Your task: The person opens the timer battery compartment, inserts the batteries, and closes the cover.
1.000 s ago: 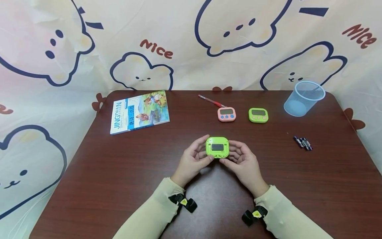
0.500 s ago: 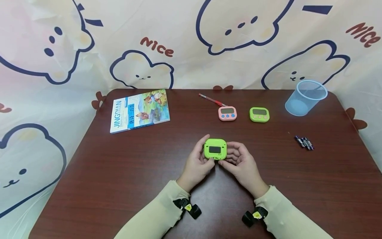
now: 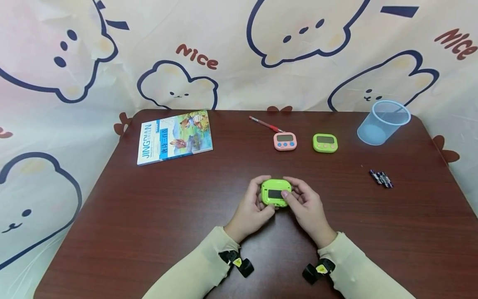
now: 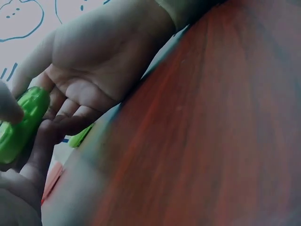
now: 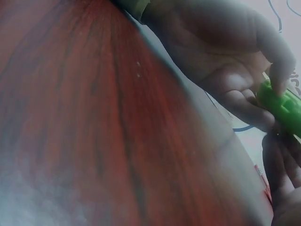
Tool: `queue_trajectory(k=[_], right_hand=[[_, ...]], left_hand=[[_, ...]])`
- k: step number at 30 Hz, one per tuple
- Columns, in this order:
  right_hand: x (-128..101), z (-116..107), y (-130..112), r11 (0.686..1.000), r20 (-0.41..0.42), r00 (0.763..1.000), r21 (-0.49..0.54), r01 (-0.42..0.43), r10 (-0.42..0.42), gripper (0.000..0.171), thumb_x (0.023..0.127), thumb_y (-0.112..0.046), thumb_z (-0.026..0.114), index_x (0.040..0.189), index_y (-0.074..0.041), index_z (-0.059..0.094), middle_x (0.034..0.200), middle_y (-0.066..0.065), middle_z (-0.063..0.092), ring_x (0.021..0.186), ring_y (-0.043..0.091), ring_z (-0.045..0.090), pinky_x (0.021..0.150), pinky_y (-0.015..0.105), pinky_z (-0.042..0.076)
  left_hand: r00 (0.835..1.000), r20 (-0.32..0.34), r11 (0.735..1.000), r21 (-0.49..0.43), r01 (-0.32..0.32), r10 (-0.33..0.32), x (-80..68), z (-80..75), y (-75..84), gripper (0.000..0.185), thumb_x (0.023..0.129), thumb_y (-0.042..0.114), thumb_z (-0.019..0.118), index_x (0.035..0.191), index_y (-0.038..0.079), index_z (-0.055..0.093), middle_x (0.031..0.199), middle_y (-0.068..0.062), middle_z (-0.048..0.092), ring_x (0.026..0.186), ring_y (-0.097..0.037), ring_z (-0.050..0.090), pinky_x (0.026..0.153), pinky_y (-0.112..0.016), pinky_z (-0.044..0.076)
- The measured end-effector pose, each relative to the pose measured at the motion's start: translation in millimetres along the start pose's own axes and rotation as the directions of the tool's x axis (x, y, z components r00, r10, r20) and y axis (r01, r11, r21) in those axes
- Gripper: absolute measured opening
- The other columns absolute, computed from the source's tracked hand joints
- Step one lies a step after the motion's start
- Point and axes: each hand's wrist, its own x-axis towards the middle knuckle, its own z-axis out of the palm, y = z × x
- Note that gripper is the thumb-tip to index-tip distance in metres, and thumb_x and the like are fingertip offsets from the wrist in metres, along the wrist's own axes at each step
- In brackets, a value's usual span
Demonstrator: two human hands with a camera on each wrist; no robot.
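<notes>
Both hands hold a green digital timer (image 3: 274,187) over the middle of the table, its face with a dark rectangle turned upward. The left hand (image 3: 251,207) grips its left side, index finger over the far edge and thumb at the near edge. On the right side, the right hand (image 3: 307,203) pinches it, thumb lying on the face over part of the dark rectangle. In the left wrist view the green timer (image 4: 26,120) appears edge-on between fingers. The right wrist view shows the timer (image 5: 284,106) at the right border, partly covered by fingers.
Beyond the hands lie a pink timer (image 3: 285,141), another green timer (image 3: 325,143) and a red pencil-like stick (image 3: 266,124). A book (image 3: 175,138) is at the back left. At right are a blue translucent cup (image 3: 382,123) and several small batteries (image 3: 381,179).
The timer has shifted slightly right and nearer the body. The right thumb has moved from the near edge onto its face; the left hand has moved right with it.
</notes>
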Motion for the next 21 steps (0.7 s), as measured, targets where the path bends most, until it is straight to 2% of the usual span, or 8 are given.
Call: queue_trajectory(k=[4, 9, 14, 21], right_hand=[[0.1, 0.1, 0.1, 0.999, -0.02, 0.999, -0.037, -0.032, 0.031, 0.023, 0.097, 0.0, 0.063, 0.12, 0.004, 0.065, 0.1, 0.018, 0.068, 0.083, 0.009, 0.064, 0.067, 0.019, 0.056], [-0.1, 0.0, 1.7, 0.995, 0.019, 0.998, -0.07, -0.066, 0.067, 0.026, 0.094, -0.002, 0.068, 0.12, 0.0, 0.066, 0.093, 0.014, 0.067, 0.075, 0.008, 0.061, 0.06, 0.019, 0.054], [0.1, 0.8, 1.7, 0.993, 0.034, 0.998, -0.101, -0.055, 0.059, 0.026, 0.094, -0.003, 0.07, 0.119, -0.003, 0.068, 0.092, 0.011, 0.068, 0.073, 0.009, 0.06, 0.059, 0.02, 0.053], [0.8, 2.8, -2.4, 0.983, 0.015, 0.994, -0.154, -0.101, 0.104, 0.019, 0.093, -0.005, 0.071, 0.111, -0.004, 0.068, 0.09, 0.01, 0.068, 0.071, 0.011, 0.058, 0.058, 0.019, 0.051]], left_hand=[[1.0, 0.007, 0.999, -0.019, 0.029, -0.029, -1.2, 2.1, 1.5, 0.056, 0.09, -0.011, 0.053, 0.142, -0.007, 0.033, 0.126, -0.024, 0.056, 0.096, -0.02, 0.063, 0.073, -0.023, 0.058], [0.997, -0.064, 0.994, 0.101, 0.037, -0.03, 0.4, 1.4, 1.9, 0.041, 0.1, 0.0, 0.054, 0.141, -0.003, 0.047, 0.119, -0.019, 0.063, 0.093, -0.016, 0.063, 0.076, -0.021, 0.055], [0.995, -0.094, 0.98, 0.195, 0.045, -0.027, 1.3, 1.9, 1.6, 0.032, 0.098, 0.003, 0.06, 0.131, 0.004, 0.061, 0.117, -0.013, 0.067, 0.09, -0.012, 0.061, 0.075, -0.021, 0.053], [0.993, -0.117, 0.962, 0.266, 0.063, -0.033, 1.3, 2.9, 0.4, 0.029, 0.097, 0.004, 0.063, 0.125, 0.008, 0.065, 0.116, -0.006, 0.069, 0.09, -0.01, 0.061, 0.076, -0.023, 0.053]])
